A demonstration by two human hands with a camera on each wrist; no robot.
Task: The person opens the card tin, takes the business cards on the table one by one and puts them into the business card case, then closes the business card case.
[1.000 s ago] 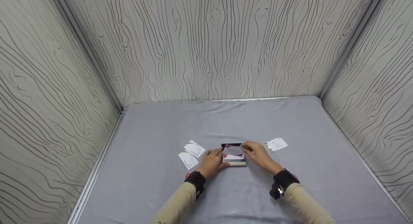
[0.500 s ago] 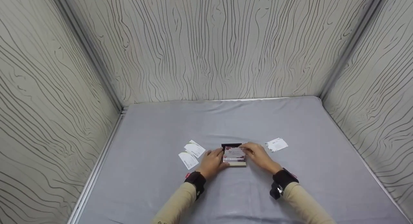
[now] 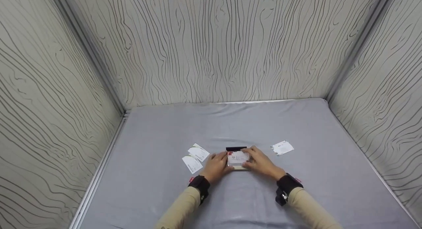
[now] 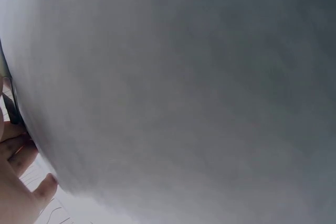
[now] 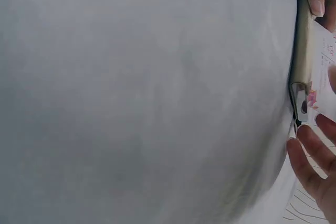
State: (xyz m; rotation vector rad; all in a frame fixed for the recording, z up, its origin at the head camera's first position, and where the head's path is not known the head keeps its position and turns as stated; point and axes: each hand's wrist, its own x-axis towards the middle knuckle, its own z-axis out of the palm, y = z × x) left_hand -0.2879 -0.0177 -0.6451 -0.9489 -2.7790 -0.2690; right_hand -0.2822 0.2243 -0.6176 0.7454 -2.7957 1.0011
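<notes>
Straight to the head view: at the near middle of the grey cloth (image 3: 165,130), an opened case (image 3: 240,168), black along its far flap, beige along its near edge. Right there inside the case, the flowered card (image 3: 238,158), face up, red bloom at its far left corner. Holding the case by its left end with the left hand (image 3: 216,166), fingers along the side, thumb at the near left corner. And over on the right, touching the flowered card's right end with the right hand (image 3: 263,163), forefinger at the far side, thumb at the near side, a gap between; pinching or merely touching, cannot tell. Out left, just beside the left hand, two white cards (image 3: 192,164), close together. Off to the right, beyond the right hand, a third card (image 3: 282,147), lying flat.

Now the left wrist view: mostly blurred grey cloth, and at the left edge, part of the left hand, fingers bunched beside a dark edge.

On to the right wrist view: far over at the right, the rounded beige edge of the case, with the left thumb on one end. Right hand's fingers splayed, one fingertip over the flowered card.
</notes>
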